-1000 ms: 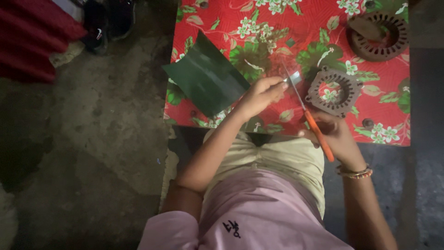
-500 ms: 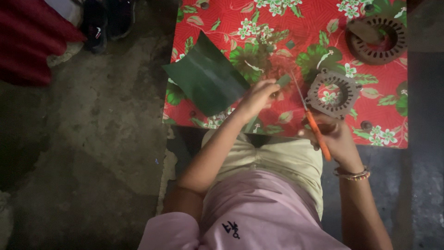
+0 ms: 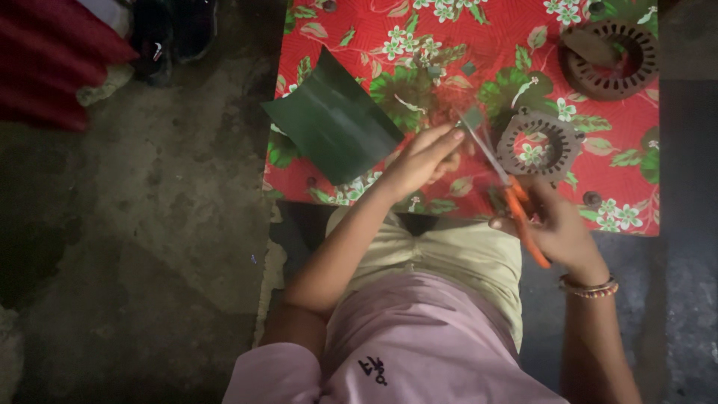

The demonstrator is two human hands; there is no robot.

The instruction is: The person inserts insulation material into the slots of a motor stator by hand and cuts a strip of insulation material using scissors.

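My left hand (image 3: 425, 158) is over the red floral cloth (image 3: 479, 37), fingers pinched on a small thin strip next to the scissor blades. My right hand (image 3: 562, 233) grips orange-handled scissors (image 3: 516, 206), whose blades point up and left towards the left fingertips. What exactly sits between the blades is too dim to tell. A dark green sheet (image 3: 333, 123) lies half off the cloth's left edge, just left of my left hand.
A round toothed metal ring (image 3: 540, 142) lies right of the blades. A second, rustier ring (image 3: 609, 49) sits at the far right corner. Bare concrete floor (image 3: 149, 224) spreads to the left, with dark shoes (image 3: 172, 30) and red fabric (image 3: 52, 52) at the top left.
My left hand has slid slightly towards the scissor blades. The scissors and right hand stay nearly where they were; the green sheet has not moved.
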